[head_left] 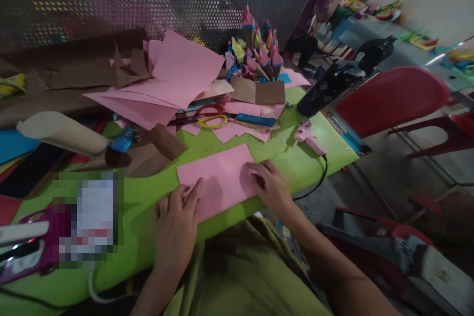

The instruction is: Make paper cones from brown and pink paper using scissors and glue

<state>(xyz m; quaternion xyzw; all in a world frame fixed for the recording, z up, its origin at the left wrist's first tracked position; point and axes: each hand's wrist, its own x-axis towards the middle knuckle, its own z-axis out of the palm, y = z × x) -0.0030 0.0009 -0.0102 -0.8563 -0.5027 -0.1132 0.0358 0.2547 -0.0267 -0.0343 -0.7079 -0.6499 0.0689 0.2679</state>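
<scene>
A pink paper sheet (222,177) lies flat on the green table (140,207) in front of me. My left hand (177,222) rests on its near left corner, fingers stretched flat on the paper. My right hand (270,185) presses on the sheet's right edge, fingers bent down onto the paper where it looks folded over. Neither hand lifts the sheet.
Scissors with red and yellow handles (207,116) and a blue-handled tool (255,119) lie among pink sheets (177,79) behind. A pink glue gun (309,138) lies to the right, a cream paper roll (59,131) to the left. Paper cones (255,54) stand at the back. Red chairs (392,98) are at the right.
</scene>
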